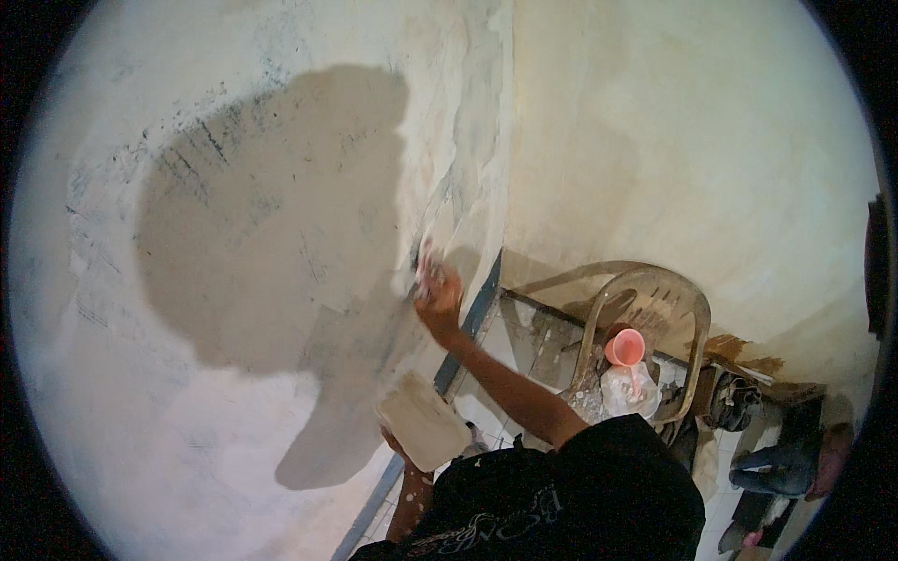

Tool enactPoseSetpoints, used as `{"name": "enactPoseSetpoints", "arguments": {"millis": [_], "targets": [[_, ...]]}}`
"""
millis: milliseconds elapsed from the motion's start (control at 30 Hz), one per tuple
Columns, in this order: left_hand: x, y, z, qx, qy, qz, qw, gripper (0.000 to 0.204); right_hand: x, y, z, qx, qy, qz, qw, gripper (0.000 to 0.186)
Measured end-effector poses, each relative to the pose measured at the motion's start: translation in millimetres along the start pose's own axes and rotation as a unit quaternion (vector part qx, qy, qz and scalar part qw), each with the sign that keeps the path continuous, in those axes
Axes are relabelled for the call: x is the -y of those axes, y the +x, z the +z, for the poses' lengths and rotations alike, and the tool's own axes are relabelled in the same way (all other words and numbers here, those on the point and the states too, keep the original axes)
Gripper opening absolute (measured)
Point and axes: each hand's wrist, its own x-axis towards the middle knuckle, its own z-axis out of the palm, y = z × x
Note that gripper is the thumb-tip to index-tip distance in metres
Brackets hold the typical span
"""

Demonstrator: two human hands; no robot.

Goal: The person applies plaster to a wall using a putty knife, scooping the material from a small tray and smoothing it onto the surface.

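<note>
Raised against the patchy plastered wall (360, 187), my right hand (441, 301) is closed near the corner. A pinkish, whitish thing in its grip is smeared by motion, and its kind cannot be made out. Grey and white patches of filler (456, 178) run up the wall just above that hand. Lower down, close to my body, my left hand (397, 447) grips a rectangular, pale beige board (424, 421) from its left edge and underside. The board is tilted; pale smears spot my left forearm.
A dirty plastic armchair (702, 323) stands by the right wall (673, 159). On it are a pink dipper (625, 347) and a whitish plastic bag (617, 397). A dark skirting strip (482, 299) edges the tiled floor. At far right a person in jeans (781, 469) is near dark clutter (734, 400).
</note>
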Motion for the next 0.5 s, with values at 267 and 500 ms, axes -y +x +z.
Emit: {"name": "enactPoseSetpoints", "arguments": {"millis": [267, 500], "targets": [[-19, 8, -8, 0.043, 0.044, -0.030, 0.998, 0.082, -71, -92, -62, 0.275, -0.041, 0.178, 0.944, 0.036], [-10, 3, -9, -0.009, 0.050, 0.023, 0.998, 0.077, -67, 35, -11, -0.063, 0.098, 0.149, 0.982, 0.020]]}}
